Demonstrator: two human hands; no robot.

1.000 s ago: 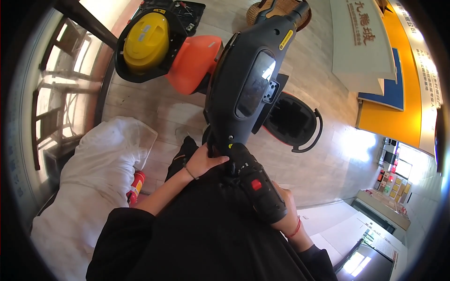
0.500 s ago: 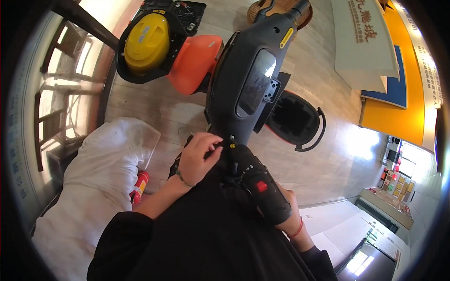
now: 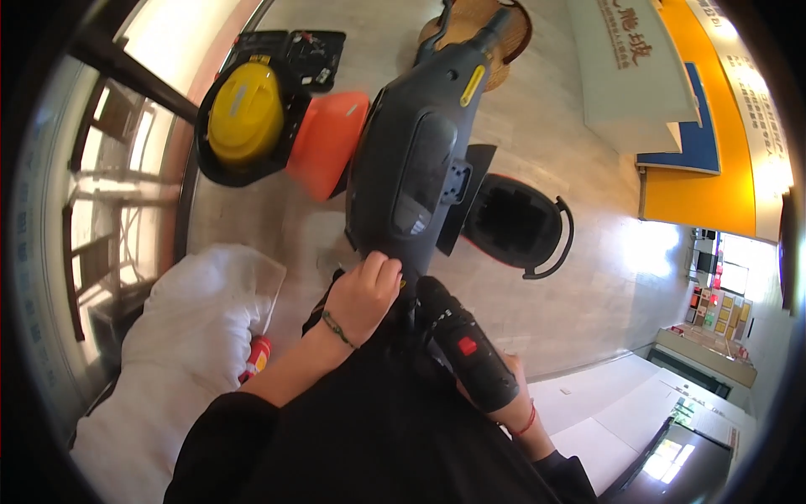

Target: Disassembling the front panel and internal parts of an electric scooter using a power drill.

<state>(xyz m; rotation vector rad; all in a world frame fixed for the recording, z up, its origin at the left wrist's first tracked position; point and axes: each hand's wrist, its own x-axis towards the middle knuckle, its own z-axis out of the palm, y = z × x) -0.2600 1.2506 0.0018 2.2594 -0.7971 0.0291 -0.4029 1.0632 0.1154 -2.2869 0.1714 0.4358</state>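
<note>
A dark grey scooter handlebar housing (image 3: 382, 181) with a glossy oval display (image 3: 426, 172) lies ahead of me. My left hand (image 3: 363, 298) rests at its near end, fingers curled together; whatever is between the fingertips is hidden. A small yellow mark (image 3: 403, 284) shows just beside those fingertips. My right hand (image 3: 514, 382) grips a black cordless drill (image 3: 483, 357) with a red button, mostly hidden beneath the drill's body. The drill's front end points forward and left, toward the near end of the housing.
Beyond the housing on the left are an orange panel (image 3: 329, 143) and a yellow helmet-like dome (image 3: 245, 113) in a black holder. A black seat-like part (image 3: 514, 220) lies to the right. An open tool case (image 3: 315, 59), fire extinguisher (image 3: 259, 357) and white-covered bulk (image 3: 193, 336) surround this.
My left hand has shifted slightly right and down, its fingers curling closer together over the near end of the housing. The drill stays in my right hand; the whole view has swung a little.
</note>
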